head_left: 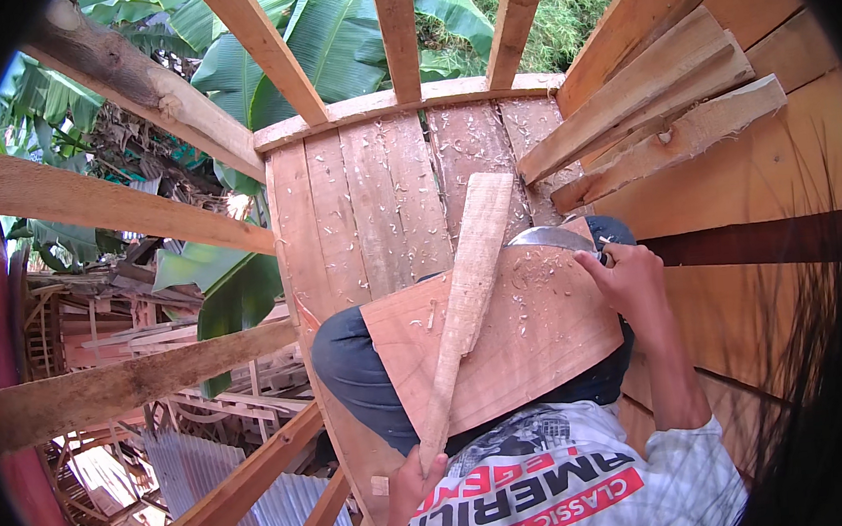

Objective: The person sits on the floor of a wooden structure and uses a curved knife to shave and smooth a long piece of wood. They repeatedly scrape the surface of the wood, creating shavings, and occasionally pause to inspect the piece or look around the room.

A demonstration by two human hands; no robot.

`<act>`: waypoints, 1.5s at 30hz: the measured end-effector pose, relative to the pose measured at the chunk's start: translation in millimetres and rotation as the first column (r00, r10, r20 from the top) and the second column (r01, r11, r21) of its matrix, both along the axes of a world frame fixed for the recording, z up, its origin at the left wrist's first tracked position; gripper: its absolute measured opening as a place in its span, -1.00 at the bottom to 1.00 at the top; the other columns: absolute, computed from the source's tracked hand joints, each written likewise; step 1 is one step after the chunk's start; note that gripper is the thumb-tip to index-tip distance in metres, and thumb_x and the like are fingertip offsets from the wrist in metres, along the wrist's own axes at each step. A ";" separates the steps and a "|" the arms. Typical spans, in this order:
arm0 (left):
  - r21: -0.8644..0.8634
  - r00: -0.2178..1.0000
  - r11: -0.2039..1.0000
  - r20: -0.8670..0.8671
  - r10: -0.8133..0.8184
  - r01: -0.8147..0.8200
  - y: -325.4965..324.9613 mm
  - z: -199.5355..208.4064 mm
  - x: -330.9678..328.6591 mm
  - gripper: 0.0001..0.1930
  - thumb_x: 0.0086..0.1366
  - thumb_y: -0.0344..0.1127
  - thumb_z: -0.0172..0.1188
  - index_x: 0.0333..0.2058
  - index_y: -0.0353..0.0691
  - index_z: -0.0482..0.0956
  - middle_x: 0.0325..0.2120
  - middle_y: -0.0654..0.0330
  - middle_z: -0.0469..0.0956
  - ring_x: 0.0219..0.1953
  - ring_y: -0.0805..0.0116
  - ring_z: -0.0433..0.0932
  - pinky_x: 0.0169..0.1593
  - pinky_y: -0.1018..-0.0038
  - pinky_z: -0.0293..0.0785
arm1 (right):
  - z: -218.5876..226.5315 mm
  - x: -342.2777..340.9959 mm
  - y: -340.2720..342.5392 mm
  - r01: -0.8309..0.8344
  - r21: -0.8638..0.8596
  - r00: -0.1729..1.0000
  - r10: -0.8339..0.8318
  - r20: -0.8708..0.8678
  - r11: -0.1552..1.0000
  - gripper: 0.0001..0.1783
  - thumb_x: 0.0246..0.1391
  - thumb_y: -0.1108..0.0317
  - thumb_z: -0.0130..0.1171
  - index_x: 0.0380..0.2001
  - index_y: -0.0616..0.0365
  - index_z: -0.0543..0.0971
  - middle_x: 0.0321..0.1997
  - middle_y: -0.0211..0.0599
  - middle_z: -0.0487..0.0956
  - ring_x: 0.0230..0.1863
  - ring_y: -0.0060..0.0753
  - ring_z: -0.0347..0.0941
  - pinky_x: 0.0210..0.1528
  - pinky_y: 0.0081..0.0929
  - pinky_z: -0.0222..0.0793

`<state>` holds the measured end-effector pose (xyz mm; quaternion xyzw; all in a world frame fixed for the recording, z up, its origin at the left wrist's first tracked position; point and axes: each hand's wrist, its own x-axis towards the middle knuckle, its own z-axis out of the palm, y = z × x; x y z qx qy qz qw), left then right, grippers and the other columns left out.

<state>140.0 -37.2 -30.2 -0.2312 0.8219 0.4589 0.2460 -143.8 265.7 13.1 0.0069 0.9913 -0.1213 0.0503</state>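
Across my lap lies a flat wooden board [559,316] with shavings scattered on it. A long piece of wood [479,248], wide at the far end and narrowed toward me, slants over the board. My left hand [416,476] is closed around its narrow near end. My right hand [630,276] grips the handle of a curved sickle-like knife [550,238]. The blade points left, close to the right edge of the long piece; whether it touches the wood I cannot tell.
The plank floor [358,218] ahead is strewn with curled shavings. Rough timber offcuts [668,140] lean at the right wall. Wooden railing bars [129,202] stand around the left and far sides, with banana leaves [340,47] and corrugated metal sheets [201,488] beyond them.
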 end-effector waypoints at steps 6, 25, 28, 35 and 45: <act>0.147 0.998 0.988 0.058 0.037 -0.045 3.6 25.4 -16.5 -0.47 0.32 0.12 0.03 -0.06 -0.29 0.50 -0.48 -0.11 0.57 -0.33 0.03 0.64 -0.28 0.29 0.48 | -11.4 49.2 -44.1 -0.375 -0.107 0.921 0.383 0.070 0.921 -0.33 -0.16 -0.35 0.21 -0.69 0.15 0.60 -0.73 -0.15 0.51 -0.61 -0.12 0.52 -0.52 -0.25 0.40; 0.251 0.998 0.966 0.016 0.062 -0.064 -1.0 5.7 0.8 -0.50 0.38 0.08 -0.05 -0.14 -0.34 0.50 -0.56 0.07 0.47 -0.43 0.44 0.46 -0.32 0.40 0.42 | 9.3 15.8 -14.2 -0.129 -0.088 0.992 0.128 -0.022 0.988 -0.35 -0.11 -0.30 0.21 -0.71 0.16 0.56 -0.76 -0.14 0.47 -0.63 -0.07 0.50 -0.55 -0.24 0.39; 0.265 0.999 0.964 0.031 0.026 -0.034 -0.7 4.1 -3.0 -0.50 0.39 0.07 -0.04 -0.13 -0.35 0.50 -0.56 0.09 0.47 -0.43 0.47 0.45 -0.33 0.42 0.41 | -5.9 46.8 -44.5 -0.448 -0.164 0.893 0.450 -0.026 0.879 -0.33 -0.09 -0.33 0.17 -0.71 0.14 0.58 -0.74 -0.18 0.49 -0.63 -0.10 0.51 -0.54 -0.24 0.40; 0.330 0.993 0.937 0.054 0.103 -0.115 1.2 -0.2 11.2 -0.49 0.40 0.06 -0.05 -0.09 -0.37 0.50 -0.52 0.15 0.49 -0.40 0.49 0.43 -0.30 0.45 0.41 | -24.4 -15.3 -25.0 -0.103 -0.083 0.992 0.096 -0.082 0.991 -0.33 -0.06 -0.32 0.15 -0.66 0.17 0.60 -0.71 -0.12 0.51 -0.56 -0.07 0.53 -0.48 -0.19 0.41; 0.315 0.995 0.944 0.045 0.086 -0.096 3.7 11.7 -1.2 -0.50 0.40 0.06 -0.05 -0.10 -0.36 0.47 -0.52 0.18 0.49 -0.40 0.51 0.43 -0.30 0.46 0.40 | -21.0 49.0 -56.4 -0.436 -0.199 0.886 0.457 0.077 0.878 -0.33 -0.09 -0.33 0.17 -0.70 0.15 0.59 -0.72 -0.12 0.50 -0.59 -0.09 0.53 -0.51 -0.23 0.40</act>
